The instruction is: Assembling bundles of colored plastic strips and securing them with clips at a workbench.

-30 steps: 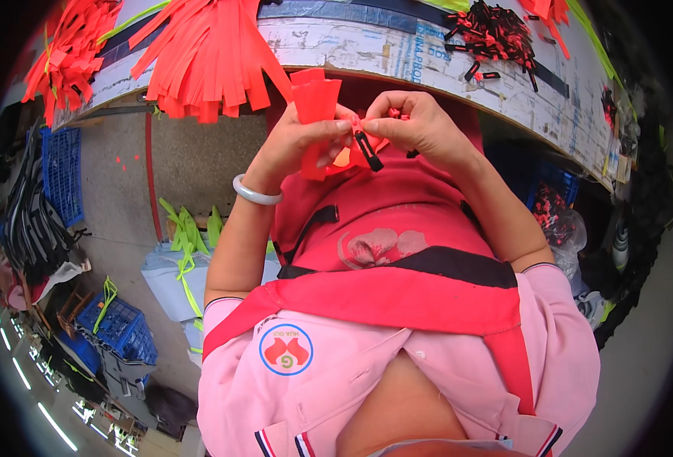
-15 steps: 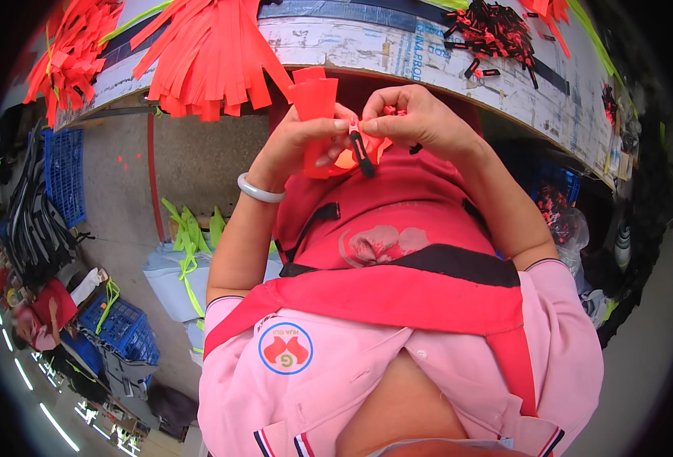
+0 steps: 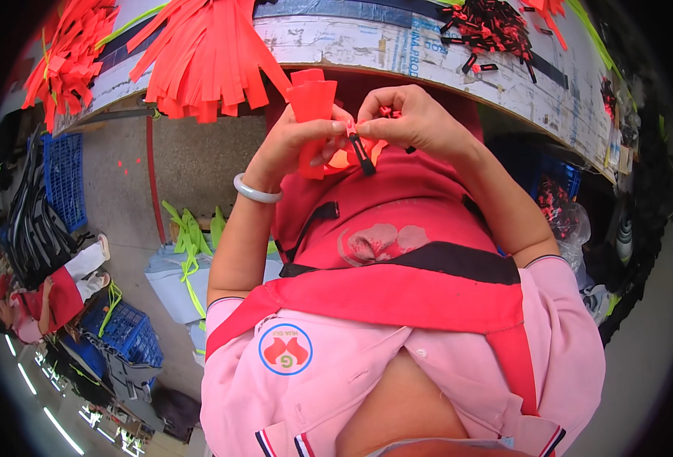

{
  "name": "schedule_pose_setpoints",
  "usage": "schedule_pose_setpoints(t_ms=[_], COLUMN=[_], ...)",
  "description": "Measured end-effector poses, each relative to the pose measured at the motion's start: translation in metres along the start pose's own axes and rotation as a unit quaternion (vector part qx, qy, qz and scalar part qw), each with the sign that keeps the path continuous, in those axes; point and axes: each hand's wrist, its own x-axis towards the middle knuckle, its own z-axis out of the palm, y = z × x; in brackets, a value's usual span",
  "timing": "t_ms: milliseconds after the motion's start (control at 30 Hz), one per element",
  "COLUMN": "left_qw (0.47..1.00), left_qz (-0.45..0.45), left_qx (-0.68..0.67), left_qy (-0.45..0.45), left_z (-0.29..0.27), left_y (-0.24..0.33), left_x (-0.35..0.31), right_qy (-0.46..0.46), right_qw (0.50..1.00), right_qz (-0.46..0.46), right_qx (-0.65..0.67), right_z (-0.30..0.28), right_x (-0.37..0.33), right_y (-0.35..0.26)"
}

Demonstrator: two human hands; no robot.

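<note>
My left hand (image 3: 285, 148) is closed on a folded orange-red fabric strip (image 3: 311, 99), which stands up past the fingers and also hangs below them. Between my two hands dangles a small black zipper-pull-like piece (image 3: 363, 157) with a reddish end, pinched at the fingertips. My right hand (image 3: 411, 120) has thumb and forefinger pressed together at that end, close to the left thumb. Several small red-and-black pieces (image 3: 390, 112) show tucked in its curled fingers. Just under the hands lies a brighter orange fold of strip (image 3: 342, 160), partly hidden.
Ahead is a worn, cardboard-covered table (image 3: 367, 49) with a large bunch of orange-red strips (image 3: 207, 65), another bunch (image 3: 66, 65) farther left, and a heap of small black-and-red pieces (image 3: 492, 34). Blue crates (image 3: 127, 331) and a person (image 3: 47, 305) are at the left.
My hands stay nearly in place, and the dangling black piece has turned slightly at the fingertips. At the left, the other person has come further into view.
</note>
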Motion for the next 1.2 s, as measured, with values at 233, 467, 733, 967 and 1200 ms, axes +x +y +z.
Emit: schedule_pose_setpoints(t_ms=[233, 467, 733, 967, 1200], left_qw=[0.998, 1.0, 0.99, 0.991, 0.994], left_qz=[-0.003, 0.017, 0.075, 0.076, 0.06], left_qx=[0.064, 0.01, 0.019, 0.022, -0.004], left_qy=[0.012, 0.016, 0.114, 0.109, 0.087], left_z=[0.004, 0.003, 0.005, 0.011, 0.01], left_y=[0.009, 0.006, -0.01, -0.007, -0.006], left_x=[-0.001, 0.003, 0.002, -0.001, -0.005], right_qy=[-0.046, -0.029, 0.09, 0.104, 0.05], right_qw=[0.998, 0.999, 0.99, 0.985, 0.996], right_qz=[0.002, -0.032, -0.097, -0.116, -0.07], right_qx=[0.039, 0.028, -0.045, -0.075, 0.009], right_z=[-0.009, -0.005, 0.006, 0.005, 0.005], right_x=[0.004, 0.008, 0.003, 0.002, -0.001], right_y=[0.005, 0.007, 0.006, 0.006, 0.005])
